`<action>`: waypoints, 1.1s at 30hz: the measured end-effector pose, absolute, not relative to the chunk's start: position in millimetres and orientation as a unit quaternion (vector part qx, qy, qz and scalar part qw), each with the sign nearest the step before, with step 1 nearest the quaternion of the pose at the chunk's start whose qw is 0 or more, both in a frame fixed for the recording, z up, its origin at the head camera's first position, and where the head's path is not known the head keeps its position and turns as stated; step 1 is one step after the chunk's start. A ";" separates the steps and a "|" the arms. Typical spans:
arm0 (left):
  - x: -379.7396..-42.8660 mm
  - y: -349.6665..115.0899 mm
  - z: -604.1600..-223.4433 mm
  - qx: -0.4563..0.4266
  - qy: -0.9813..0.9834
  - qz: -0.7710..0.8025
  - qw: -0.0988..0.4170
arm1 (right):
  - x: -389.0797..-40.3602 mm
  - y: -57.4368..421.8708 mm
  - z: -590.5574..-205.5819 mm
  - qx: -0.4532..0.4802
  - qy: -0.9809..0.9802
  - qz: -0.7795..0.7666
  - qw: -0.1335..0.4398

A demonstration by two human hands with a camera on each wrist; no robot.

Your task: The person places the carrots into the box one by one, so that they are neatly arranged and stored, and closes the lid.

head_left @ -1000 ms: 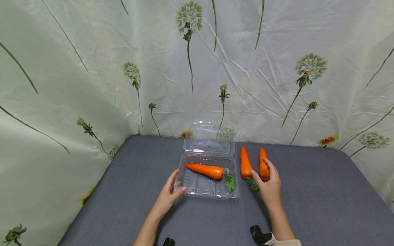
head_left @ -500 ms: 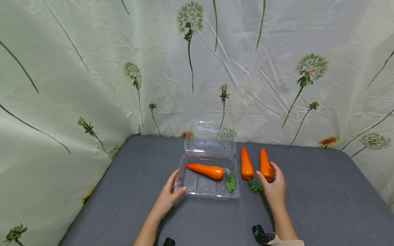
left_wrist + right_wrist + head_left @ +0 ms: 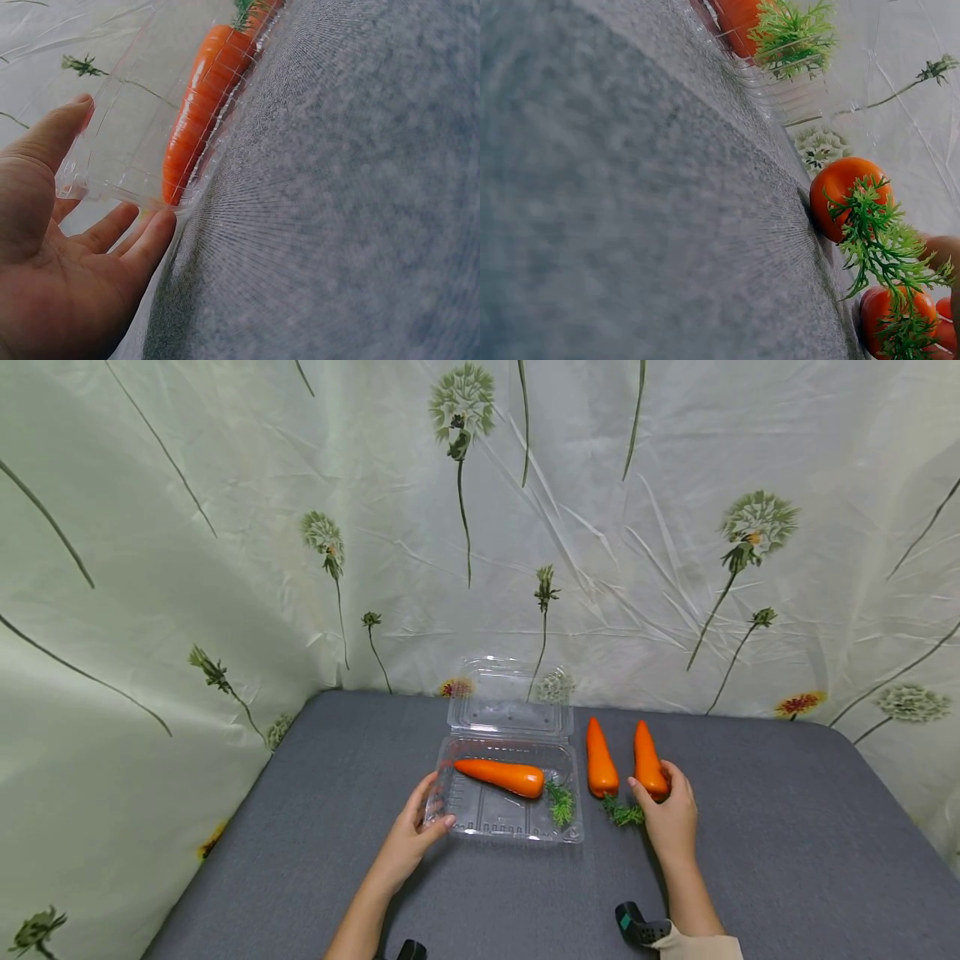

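In the head view my left hand [image 3: 408,837] holds the left front corner of a clear plastic clamshell box [image 3: 472,817], thumb at the rim, fingers along the side. One carrot [image 3: 498,777] with green leaves lies crosswise in its base; the left wrist view shows this carrot [image 3: 202,105] through the wall. Right of the box, two more carrots lie on the cloth, tips pointing away. My right hand [image 3: 672,822] grips the thick end of the rightmost carrot [image 3: 647,758] between thumb and fingers. The middle carrot [image 3: 600,764] lies beside it, its leafy top [image 3: 877,232] nearest the right wrist camera.
The box lid [image 3: 510,697] stands raised at the back, hinge toward the base. Grey cloth [image 3: 787,843] covers the table. Behind it hangs a pale curtain [image 3: 600,552] printed with dandelions. Black wrist devices [image 3: 637,928] show at the bottom edge.
My right hand has moved slightly right and toward me, from between the two loose carrots onto the rightmost one, and now grips it. The left hand and the box have stayed put.
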State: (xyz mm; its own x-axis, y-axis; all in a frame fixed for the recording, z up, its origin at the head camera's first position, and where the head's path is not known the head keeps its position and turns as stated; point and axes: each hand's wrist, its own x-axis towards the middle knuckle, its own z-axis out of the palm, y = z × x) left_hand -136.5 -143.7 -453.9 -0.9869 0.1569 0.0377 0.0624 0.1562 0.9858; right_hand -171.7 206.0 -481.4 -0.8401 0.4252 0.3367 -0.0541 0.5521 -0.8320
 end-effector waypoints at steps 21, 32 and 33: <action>-136.8 -143.3 -454.9 0.067 0.764 0.641 0.034 | -174.9 215.1 -478.8 -0.172 -0.833 0.467 0.243; -136.2 -143.7 -454.7 0.069 0.761 0.644 0.036 | -170.0 216.5 -474.2 -0.180 -0.800 0.508 0.263; -136.2 -143.8 -454.7 0.070 0.761 0.644 0.036 | -169.7 216.4 -473.7 -0.180 -0.796 0.514 0.265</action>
